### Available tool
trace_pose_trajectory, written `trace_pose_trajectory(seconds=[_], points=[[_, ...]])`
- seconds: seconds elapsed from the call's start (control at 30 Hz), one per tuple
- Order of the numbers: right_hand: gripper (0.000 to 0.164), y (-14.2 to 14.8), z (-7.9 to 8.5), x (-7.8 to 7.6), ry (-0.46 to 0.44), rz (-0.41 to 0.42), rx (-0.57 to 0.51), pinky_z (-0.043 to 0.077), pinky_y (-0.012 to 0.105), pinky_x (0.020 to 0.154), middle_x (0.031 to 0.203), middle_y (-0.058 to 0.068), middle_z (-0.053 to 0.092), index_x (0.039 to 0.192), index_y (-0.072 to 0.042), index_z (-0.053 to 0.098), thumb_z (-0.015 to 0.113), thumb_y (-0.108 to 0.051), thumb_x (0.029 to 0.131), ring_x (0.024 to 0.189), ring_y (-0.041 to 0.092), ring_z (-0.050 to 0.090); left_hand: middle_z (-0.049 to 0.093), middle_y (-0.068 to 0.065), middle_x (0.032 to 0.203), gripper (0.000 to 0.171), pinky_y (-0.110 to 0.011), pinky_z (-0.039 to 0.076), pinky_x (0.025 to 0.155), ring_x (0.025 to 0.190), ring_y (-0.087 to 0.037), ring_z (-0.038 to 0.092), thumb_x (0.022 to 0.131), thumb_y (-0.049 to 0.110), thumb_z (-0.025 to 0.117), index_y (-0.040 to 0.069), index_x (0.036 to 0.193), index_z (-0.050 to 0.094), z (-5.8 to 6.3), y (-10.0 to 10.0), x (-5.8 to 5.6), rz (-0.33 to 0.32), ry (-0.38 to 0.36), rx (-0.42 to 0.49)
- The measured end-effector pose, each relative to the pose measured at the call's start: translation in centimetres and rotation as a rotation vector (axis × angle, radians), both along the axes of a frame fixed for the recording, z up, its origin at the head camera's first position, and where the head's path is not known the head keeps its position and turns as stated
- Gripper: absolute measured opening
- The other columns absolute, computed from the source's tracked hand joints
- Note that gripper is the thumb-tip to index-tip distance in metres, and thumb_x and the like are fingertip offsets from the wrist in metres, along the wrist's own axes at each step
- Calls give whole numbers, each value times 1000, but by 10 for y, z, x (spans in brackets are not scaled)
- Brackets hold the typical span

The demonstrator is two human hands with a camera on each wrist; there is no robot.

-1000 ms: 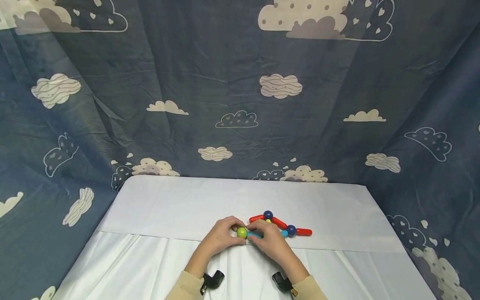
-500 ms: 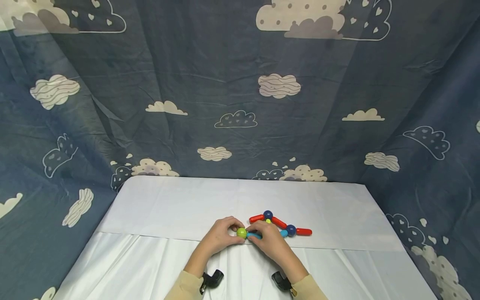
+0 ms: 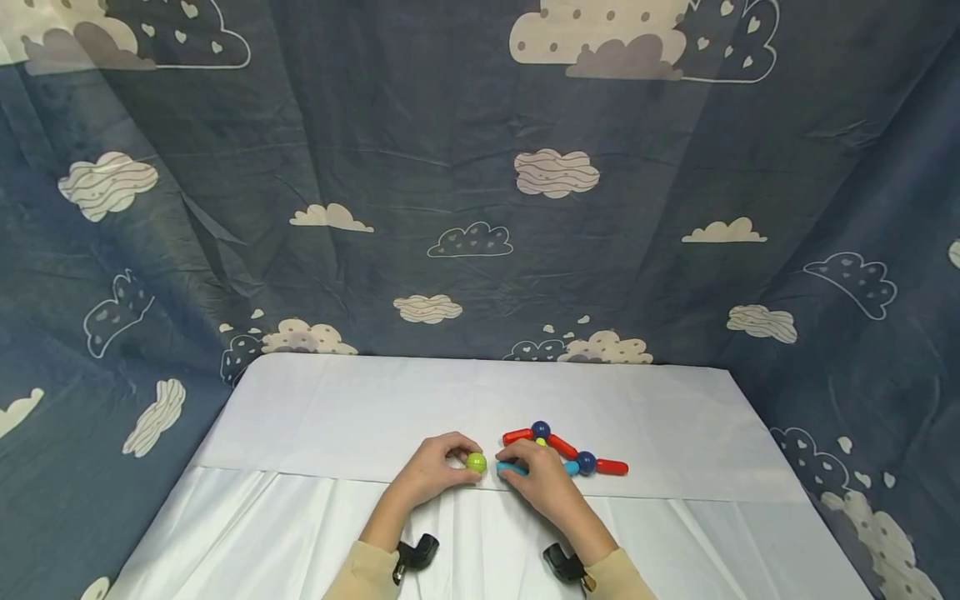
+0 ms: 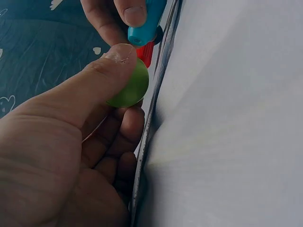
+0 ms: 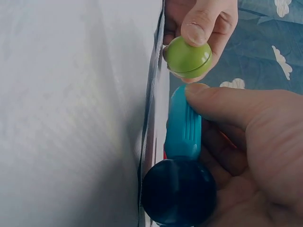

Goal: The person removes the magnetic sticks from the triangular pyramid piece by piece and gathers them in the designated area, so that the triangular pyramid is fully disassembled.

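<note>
My left hand pinches a green ball between thumb and fingers. To its right, my right hand grips a light blue rod, thumb lying along it. The rod's free end points at the ball across a small gap. At its other end the rod meets a dark blue ball, and my hand covers its middle in the head view. A red rod extends right from that ball. Another red rod runs up to a second dark blue ball, with a third red rod on its left.
A small yellow-green piece shows just below the far dark blue ball, partly behind my right hand. The white cloth-covered table has a seam across it. A dark curtain with cloud prints hangs behind and at both sides.
The green ball has come away from the light blue rod. My left hand has moved slightly left with it. The rods and balls at my right hand have shifted slightly right.
</note>
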State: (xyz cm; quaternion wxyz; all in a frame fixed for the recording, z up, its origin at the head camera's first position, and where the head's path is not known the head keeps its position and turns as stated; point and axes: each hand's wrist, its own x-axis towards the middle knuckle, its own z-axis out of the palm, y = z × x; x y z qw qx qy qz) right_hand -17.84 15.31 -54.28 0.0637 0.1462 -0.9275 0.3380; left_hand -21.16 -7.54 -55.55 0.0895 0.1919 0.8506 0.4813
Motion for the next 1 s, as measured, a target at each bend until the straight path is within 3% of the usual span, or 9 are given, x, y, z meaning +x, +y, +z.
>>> trace_pose_trajectory(seconds=[0.6,0.73,0.87,1.0], points=[[18,2,1,1,-30,13,22,62,42,93,114,2,78,109,-14,81,84,-12,91,106,22,72,73,10,101,31,-30,52,92,97,-8,65,90,29,85,22,119,75,0,3,1,25,3,40],[18,2,3,2,-24,19,8,62,43,93,113,3,78,108,-13,81,83,-10,91,106,23,73,76,4,108,33,-27,53,88,97,-10,66,92,27,83,20,123,75,1,2,0,88,10,73],[18,1,3,2,-18,17,7,62,41,92,112,2,78,108,-13,81,84,-10,90,105,22,73,78,-2,111,34,-23,54,83,94,-13,68,92,23,84,17,124,75,2,-3,-4,194,53,113],[19,0,3,2,-20,17,14,62,40,93,113,1,78,109,-14,81,84,-10,91,105,21,72,79,-4,114,33,-32,59,93,103,-20,72,90,19,85,16,122,75,6,-17,-11,295,102,154]])
